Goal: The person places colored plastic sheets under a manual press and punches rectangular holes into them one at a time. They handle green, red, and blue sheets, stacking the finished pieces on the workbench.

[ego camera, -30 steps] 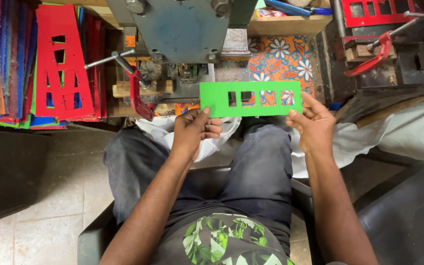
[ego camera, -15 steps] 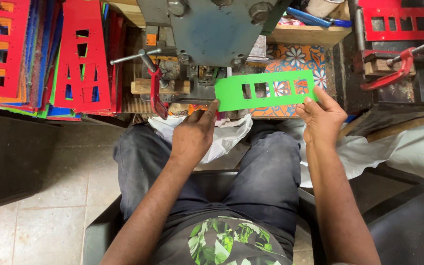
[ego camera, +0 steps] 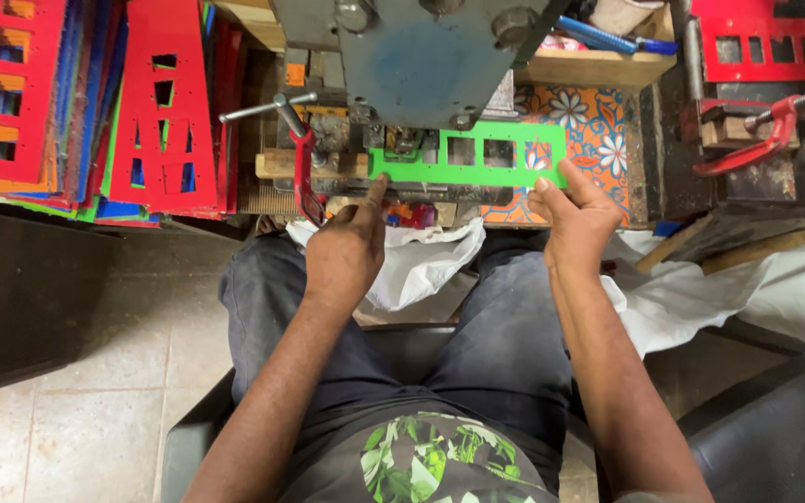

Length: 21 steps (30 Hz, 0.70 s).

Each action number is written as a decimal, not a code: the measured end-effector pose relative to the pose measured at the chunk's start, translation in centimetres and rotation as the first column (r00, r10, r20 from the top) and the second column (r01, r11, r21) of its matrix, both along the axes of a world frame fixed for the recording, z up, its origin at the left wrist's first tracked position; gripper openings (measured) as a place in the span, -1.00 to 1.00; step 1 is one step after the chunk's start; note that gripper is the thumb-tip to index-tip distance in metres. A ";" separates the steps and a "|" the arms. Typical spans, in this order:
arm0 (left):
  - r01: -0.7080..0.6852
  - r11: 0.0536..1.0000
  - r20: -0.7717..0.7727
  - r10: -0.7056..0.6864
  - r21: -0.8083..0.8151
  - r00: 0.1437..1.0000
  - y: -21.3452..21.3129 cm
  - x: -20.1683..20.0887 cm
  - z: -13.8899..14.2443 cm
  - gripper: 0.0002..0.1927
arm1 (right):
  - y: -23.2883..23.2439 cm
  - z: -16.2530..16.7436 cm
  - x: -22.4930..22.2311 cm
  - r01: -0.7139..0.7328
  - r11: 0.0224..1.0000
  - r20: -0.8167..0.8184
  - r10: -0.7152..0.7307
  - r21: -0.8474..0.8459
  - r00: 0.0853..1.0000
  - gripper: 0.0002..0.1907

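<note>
Your two hands hold a green plastic strip (ego camera: 477,156) with square cut-outs, lying flat across the bed of the grey-blue press machine (ego camera: 426,56). Your left hand (ego camera: 347,251) has its index finger stretched forward onto the strip's near left corner, the other fingers curled under; your right hand (ego camera: 578,219) pinches the strip's right end, thumb on top at the near edge. The strip's left part sits under the press head, and its right part lies out over the orange flower-patterned surface (ego camera: 598,140). A white plastic bag (ego camera: 421,261) lies open in your lap just below the press, between your knees; what is in it cannot be made out. At the front edge of the press, just above the bag, sit small red and orange pieces (ego camera: 412,214), too small to tell more. A red-handled clamp (ego camera: 302,172) stands just left of your left hand, touching the wooden block (ego camera: 314,164) at the strip's left end. To the far left, a leaning stack of red, blue and green cut-out panels (ego camera: 86,112) fills the upper left corner. At the upper right, another red clamp (ego camera: 757,140) and a red cut-out panel (ego camera: 766,42) crowd the edge. A wooden shelf (ego camera: 589,67) behind the press carries a blue pen-like tool (ego camera: 598,35). Open room: the tiled floor (ego camera: 76,373) at lower left, beside your left leg.
</note>
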State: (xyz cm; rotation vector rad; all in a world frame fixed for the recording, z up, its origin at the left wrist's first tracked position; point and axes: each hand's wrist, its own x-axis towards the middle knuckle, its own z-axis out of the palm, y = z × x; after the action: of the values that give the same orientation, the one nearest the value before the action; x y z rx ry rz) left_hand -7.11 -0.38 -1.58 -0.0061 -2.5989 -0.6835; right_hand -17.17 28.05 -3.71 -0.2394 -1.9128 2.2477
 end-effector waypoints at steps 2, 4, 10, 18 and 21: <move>-0.028 1.000 0.027 0.028 -0.007 0.999 0.3 -0.1 0.2 -0.51 | 0.0 0.2 -0.1 -0.040 0.999 -0.014 0.041 0.011 0.999 -0.50; -0.026 1.000 0.001 0.026 -0.004 1.000 0.5 -0.1 0.3 -0.52 | 0.1 0.3 -0.2 -0.035 0.999 0.023 0.034 0.036 0.999 -0.50; -0.030 0.999 -0.020 0.030 -0.013 0.999 0.5 -0.3 0.5 -0.54 | 0.5 -0.2 -0.6 -0.040 0.997 0.043 0.038 0.062 0.998 -0.51; -0.023 0.995 0.005 0.024 -0.099 1.000 0.0 -0.4 0.9 -0.58 | 0.5 1.1 -0.4 -0.129 0.966 -0.020 0.137 0.224 0.990 -0.48; -0.026 0.992 0.026 0.030 -0.126 0.999 0.1 -0.4 0.9 -0.58 | 1.5 3.8 -0.6 -0.083 0.849 -0.091 0.152 0.522 0.984 -0.47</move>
State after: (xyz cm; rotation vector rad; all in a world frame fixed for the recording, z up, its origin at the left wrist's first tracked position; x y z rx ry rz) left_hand -7.54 -0.26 -0.70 0.0005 -2.6594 -0.5125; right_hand -17.79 29.54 0.11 0.1036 -2.4163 1.6619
